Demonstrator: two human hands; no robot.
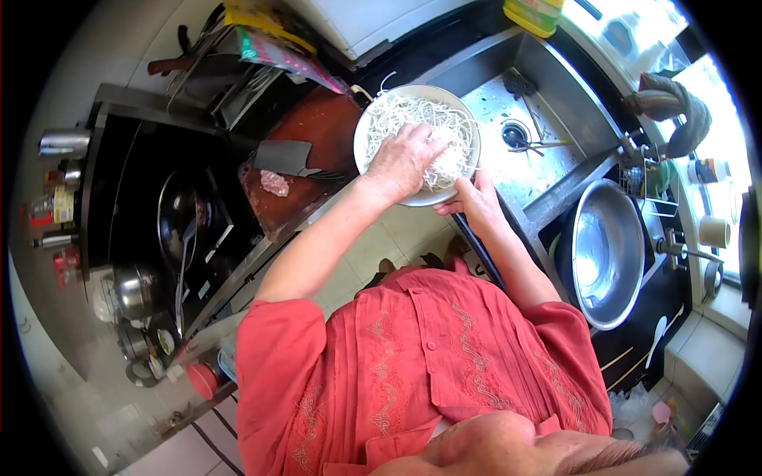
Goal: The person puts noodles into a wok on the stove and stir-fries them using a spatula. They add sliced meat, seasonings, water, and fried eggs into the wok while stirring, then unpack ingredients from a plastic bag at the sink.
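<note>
A round pale bowl [361,131] is full of thin white noodle-like strands [456,159]. My left hand [405,161] is down in the strands, its fingers bent into them and their tips partly hidden. At the near right side of the bowl, my right hand [479,205] grips the rim. One loose strand hangs over the far left edge. Left of the bowl, a cleaver [283,157] lies flat on a reddish-brown cutting board [313,123], beside a small heap of pink minced meat [275,183].
A steel sink [484,103] lies beyond and right of the bowl, with utensils near its drain. A large metal basin [609,254] stands at the right. A wok [178,218] with a ladle sits on the black stove at the left. A knife rack [210,71] stands behind the board.
</note>
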